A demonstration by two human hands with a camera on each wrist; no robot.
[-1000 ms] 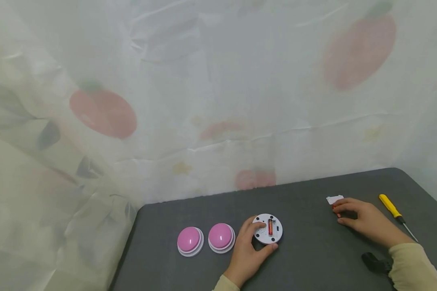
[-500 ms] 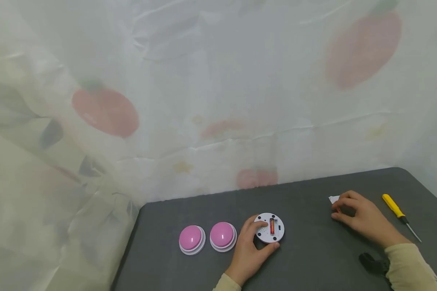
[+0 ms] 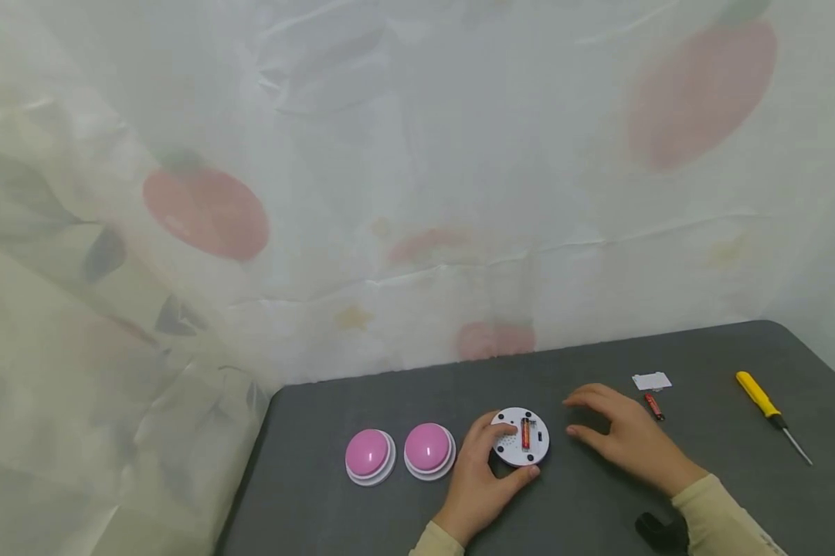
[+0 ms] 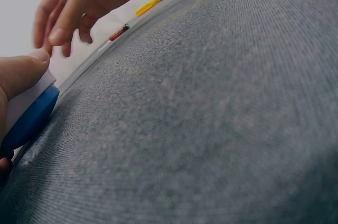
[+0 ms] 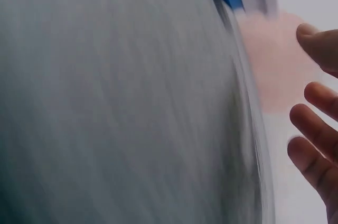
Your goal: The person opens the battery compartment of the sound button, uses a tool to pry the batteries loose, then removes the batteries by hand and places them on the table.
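My left hand grips a round push button upside down, thumb at its near edge and fingers over its far left side. The white base faces up, with one red battery in its battery compartment. In the left wrist view the button's blue dome shows beneath the base. My right hand hovers just right of the button, fingers spread and holding nothing. Behind that hand, a loose red battery lies on the table near a white battery cover.
Two pink push buttons, the left one and the right one, stand left of my left hand. A yellow-handled screwdriver lies at the far right. A patterned curtain hangs behind the dark table.
My right hand has let go of the loose battery and moved left toward the button, uncovering the battery and white cover. My left hand keeps holding the button in the same place.
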